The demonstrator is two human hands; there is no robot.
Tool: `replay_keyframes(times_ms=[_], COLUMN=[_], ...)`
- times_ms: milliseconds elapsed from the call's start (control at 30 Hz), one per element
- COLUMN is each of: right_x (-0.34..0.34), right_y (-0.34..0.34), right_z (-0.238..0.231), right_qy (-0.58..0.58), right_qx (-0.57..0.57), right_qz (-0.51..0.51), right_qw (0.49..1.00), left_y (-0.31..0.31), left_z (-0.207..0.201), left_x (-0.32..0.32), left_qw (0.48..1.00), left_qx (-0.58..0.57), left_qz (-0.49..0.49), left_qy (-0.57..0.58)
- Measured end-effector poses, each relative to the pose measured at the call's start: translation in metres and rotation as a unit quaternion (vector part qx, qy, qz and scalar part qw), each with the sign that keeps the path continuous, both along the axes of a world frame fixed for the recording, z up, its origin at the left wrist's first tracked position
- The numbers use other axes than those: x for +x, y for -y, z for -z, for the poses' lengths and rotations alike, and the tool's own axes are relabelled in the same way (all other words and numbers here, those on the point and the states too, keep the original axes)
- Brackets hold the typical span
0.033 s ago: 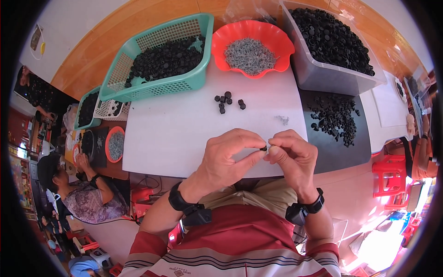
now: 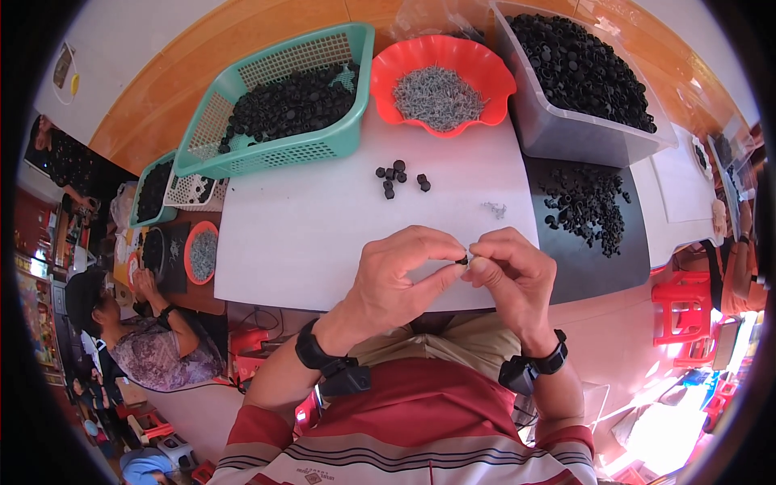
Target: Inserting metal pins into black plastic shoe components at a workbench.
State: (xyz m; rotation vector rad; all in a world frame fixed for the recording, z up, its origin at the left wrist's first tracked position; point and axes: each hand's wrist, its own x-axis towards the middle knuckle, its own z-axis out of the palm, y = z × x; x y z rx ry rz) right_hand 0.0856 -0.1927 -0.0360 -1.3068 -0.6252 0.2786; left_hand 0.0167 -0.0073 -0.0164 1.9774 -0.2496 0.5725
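Over the near edge of the white table, my two hands meet fingertip to fingertip. My left hand [image 2: 404,271] pinches a small black plastic part [image 2: 462,260] between thumb and forefinger. Close against it, my right hand [image 2: 515,279] is closed in a pinch too; a tiny pale bit shows at its fingertips, too small to name. Beyond my hands lie several black knob-like pieces [image 2: 401,175] in a loose group. A small heap of silvery screws [image 2: 495,210] rests on the white surface above my right hand.
Along the back stand a green basket [image 2: 267,158] of black parts, a red bowl [image 2: 501,85] of screws and a clear bin [image 2: 578,145] heaped with black caps. Loose black parts [image 2: 590,210] cover a dark mat [image 2: 626,271] at right. Another person [image 2: 162,347] works at left.
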Motion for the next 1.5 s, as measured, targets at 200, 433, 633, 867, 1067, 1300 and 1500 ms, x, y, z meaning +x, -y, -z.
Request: replay_keyframes(times_ms=[200,433,633,867,1067,1300,1500], right_x=[0.004,-0.002,0.002,0.000,-0.003,-0.003,-0.005], right_y=[0.003,0.001,-0.002,-0.005,-0.009,-0.010,-0.015], right_z=[-0.005,-0.010,-0.002,-0.005,-0.006,0.002,0.009], right_qy=[0.200,0.247,0.311,0.264,0.213,0.291,0.356], right_qx=[-0.093,-0.111,-0.113,-0.103,-0.088,-0.068,-0.073], right_qz=[0.026,0.024,0.046,0.035,0.053,0.115,0.167], right_qw=[0.975,0.962,0.942,0.958,0.972,0.947,0.917], left_y=[-0.001,-0.002,-0.007,-0.007,0.001,0.005,0.009], left_z=[0.005,0.003,0.003,0.005,-0.004,0.003,0.004], left_x=[-0.004,-0.010,-0.009,-0.008,-0.008,-0.011,-0.013], left_qw=[0.999,0.924,0.881,0.832,0.784,0.756,0.745], left_qx=[-0.025,-0.319,-0.383,-0.457,-0.536,-0.578,-0.599], left_qz=[0.021,0.068,0.118,0.131,0.118,0.114,0.099], left_qy=[-0.037,-0.200,-0.252,-0.285,-0.290,-0.286,-0.276])
